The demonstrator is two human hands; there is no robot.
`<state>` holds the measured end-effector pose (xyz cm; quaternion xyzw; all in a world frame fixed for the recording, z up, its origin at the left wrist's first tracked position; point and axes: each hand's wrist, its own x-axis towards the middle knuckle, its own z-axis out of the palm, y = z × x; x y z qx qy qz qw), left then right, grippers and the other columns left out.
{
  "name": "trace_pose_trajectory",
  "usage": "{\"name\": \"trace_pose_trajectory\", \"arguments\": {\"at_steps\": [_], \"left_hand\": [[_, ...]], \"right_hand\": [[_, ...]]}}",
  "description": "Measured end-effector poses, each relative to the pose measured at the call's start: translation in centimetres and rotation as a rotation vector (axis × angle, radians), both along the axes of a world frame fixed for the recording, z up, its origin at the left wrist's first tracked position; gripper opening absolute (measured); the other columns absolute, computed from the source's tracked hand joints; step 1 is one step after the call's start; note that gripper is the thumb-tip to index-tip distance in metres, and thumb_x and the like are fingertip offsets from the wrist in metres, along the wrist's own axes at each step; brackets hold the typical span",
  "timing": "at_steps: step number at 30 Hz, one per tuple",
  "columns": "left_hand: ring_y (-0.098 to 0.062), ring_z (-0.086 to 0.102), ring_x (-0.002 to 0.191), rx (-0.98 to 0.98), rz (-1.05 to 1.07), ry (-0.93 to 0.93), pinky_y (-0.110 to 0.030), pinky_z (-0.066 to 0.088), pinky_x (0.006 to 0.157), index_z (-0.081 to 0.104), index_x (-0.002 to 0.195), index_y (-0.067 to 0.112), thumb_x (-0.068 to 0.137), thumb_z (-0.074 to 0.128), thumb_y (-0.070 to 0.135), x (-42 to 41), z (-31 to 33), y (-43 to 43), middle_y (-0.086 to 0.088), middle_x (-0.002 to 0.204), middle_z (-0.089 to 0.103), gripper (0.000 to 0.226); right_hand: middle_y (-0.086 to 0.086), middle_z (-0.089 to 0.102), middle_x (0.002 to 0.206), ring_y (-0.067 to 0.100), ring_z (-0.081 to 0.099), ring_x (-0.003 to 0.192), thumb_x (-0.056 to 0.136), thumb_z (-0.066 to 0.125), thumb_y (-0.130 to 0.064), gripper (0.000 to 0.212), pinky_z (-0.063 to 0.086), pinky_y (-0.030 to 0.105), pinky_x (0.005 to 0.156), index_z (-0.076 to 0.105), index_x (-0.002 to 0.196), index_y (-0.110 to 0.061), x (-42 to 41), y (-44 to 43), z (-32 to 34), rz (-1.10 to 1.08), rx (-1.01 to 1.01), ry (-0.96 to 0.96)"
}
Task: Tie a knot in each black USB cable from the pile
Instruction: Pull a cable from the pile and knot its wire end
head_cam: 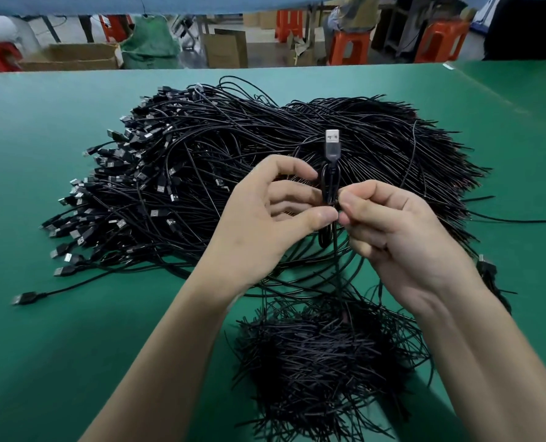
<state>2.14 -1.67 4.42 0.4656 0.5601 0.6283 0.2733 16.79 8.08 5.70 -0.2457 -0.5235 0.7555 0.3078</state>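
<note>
Left hand (275, 215) and right hand (396, 231) both pinched the folded cable (330, 177) plug-up, likely steadying its loop for knotting, above the pile (233, 148).

Bare metal shell on USB plug (332, 137), dull silver sheen; black moulded plastic grip (333, 153) behind it, semi-gloss. Smooth black jacket on USB cable (329, 183), rubbery look, faint shine. Same smooth black jacket across pile of cables (233, 148), metal-tipped plugs. Green table mat (74, 314), matt, smooth. Brown cardboard boxes (225, 49), matt paperboard. Orange plastic stools (348, 47), slight gloss. Green sack (150, 43), cloth-like, weave too blurred to judge.
</note>
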Motion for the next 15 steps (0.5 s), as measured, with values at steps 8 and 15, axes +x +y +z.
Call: {"name": "trace_pose_trajectory", "arguments": {"at_steps": [8,15], "left_hand": [[-0.011,0.068,0.108,0.119,0.099,0.623,-0.023,0.050,0.095,0.076,0.116,0.023,0.087,0.080,0.004,0.08,0.64,-0.44,0.013,0.109,0.075,0.035],[-0.016,0.068,0.103,0.230,0.096,0.773,-0.037,0.052,0.091,0.079,0.113,0.025,0.092,0.075,0.002,-0.33,0.24,-0.47,0.007,0.105,0.073,0.032]], "right_hand": [[0.002,0.059,0.060,-0.001,0.032,0.037,0.070,0.066,-0.010,0.004,0.024,0.012,0.038,0.066,0.073,-0.011,-0.07,0.07,-0.08,0.037,-0.096,-0.005],[-0.006,0.052,0.056,0.001,0.032,0.034,0.073,0.062,-0.010,0.020,0.020,0.008,0.033,0.068,0.092,-0.006,0.07,-0.01,0.05,0.130,-0.313,0.059]]}}
